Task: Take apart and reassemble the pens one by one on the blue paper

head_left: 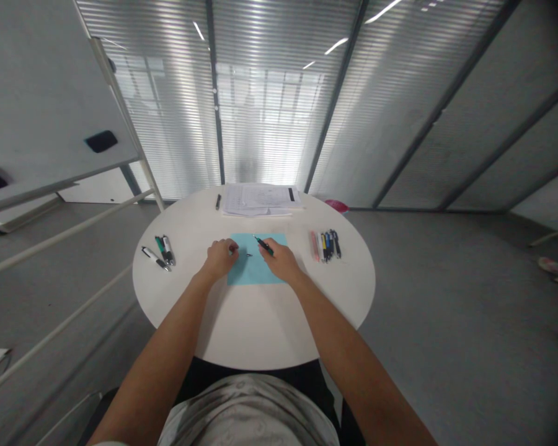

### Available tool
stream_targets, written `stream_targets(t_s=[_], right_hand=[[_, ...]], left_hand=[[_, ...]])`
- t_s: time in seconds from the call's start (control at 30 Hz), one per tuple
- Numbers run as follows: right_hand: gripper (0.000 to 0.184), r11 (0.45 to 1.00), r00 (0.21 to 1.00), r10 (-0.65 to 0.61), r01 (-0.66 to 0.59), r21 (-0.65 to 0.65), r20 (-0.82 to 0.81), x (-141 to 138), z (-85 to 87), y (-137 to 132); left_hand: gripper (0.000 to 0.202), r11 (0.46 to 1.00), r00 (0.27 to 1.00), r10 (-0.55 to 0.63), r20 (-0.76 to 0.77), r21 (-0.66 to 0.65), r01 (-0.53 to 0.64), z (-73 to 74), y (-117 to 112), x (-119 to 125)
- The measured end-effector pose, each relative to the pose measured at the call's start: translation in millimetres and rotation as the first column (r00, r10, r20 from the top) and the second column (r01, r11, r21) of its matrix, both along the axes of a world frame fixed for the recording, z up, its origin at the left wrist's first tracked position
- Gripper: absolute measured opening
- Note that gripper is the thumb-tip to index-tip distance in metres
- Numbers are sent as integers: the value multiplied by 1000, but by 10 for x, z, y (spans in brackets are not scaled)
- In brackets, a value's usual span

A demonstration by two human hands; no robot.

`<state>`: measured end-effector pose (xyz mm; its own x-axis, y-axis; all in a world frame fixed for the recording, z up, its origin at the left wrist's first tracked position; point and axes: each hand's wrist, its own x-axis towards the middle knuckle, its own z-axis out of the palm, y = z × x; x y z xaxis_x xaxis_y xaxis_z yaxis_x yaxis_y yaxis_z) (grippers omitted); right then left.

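A light blue sheet of paper point(255, 274) lies on the round white table point(260, 322) in front of me. Over its right half, my right hand point(281, 260) grips a dark green and black pen point(264, 246), its tip tilted up and away to the left. My left hand point(220, 257) is at the sheet's left edge, thumb and fingers pinched together. Something small and dark shows at those fingertips, too small to name. Between the hands, a small dark piece point(249, 254) rests on the blue sheet.
Several pens point(157, 259) lie at the table's left side. A row of pens and markers point(326, 245) is on the right. Stacked printed papers point(255, 199) and a dark pen point(218, 202) lie at the far edge. A whiteboard on a frame point(51, 93) stands at left.
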<state>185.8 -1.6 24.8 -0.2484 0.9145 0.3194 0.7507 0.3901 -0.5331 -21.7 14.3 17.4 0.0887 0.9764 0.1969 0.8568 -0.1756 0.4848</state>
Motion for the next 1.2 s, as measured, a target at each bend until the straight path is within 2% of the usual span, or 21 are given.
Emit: stream_targets(t_s=[0.07, 0.13, 0.17, 0.2, 0.23, 0.3, 0.33, 0.37, 0.43, 0.53, 0.63, 1.2], right_hand=[[27, 1000, 1000, 3, -3, 0, 9, -2, 6, -9], [27, 1000, 1000, 3, -3, 2, 20, -5, 9, -16], [27, 1000, 1000, 2, -2, 1, 26, -6, 9, -19], [27, 1000, 1000, 4, -4, 0, 31, -6, 10, -23], [27, 1000, 999, 7, -7, 0, 34, -7, 11, -26], [26, 1000, 999, 21, -21, 2, 36, -8, 15, -34], [26, 1000, 999, 30, -30, 3, 37, -10, 18, -38], [26, 999, 998, 42, -42, 5, 39, -12, 19, -42], [27, 998, 997, 60, -60, 9, 50, -19, 19, -49], [28, 997, 995, 70, -72, 26, 76, -30, 8, -52], [29, 996, 994, 72, -75, 38, 87, -32, -3, -48], [28, 996, 992, 76, -79, 29, 100, -29, 15, -48]], left_hand=[[21, 999, 983, -40, 178, 43, 33, -10, 13, 14], [15, 997, 903, -66, 424, 63, 44, -9, 19, 46], [14, 998, 823, -63, 564, 53, 39, 0, 18, 68], [15, 999, 711, -50, 701, 29, 41, 13, 12, 92], [17, 998, 566, -25, 824, -10, 57, 32, 4, 116], [19, 989, 288, 34, 957, -73, 126, 74, -19, 158], [19, 983, 188, 64, 980, -94, 154, 94, -32, 173], [19, 977, 113, 92, 989, -112, 181, 110, -44, 183], [16, 964, 29, 137, 990, -140, 227, 129, -66, 192], [11, 941, -24, 177, 984, -162, 297, 133, -85, 195], [8, 926, -44, 192, 980, -167, 338, 133, -92, 200], [14, 921, 15, 193, 981, -186, 342, 143, -103, 197]])
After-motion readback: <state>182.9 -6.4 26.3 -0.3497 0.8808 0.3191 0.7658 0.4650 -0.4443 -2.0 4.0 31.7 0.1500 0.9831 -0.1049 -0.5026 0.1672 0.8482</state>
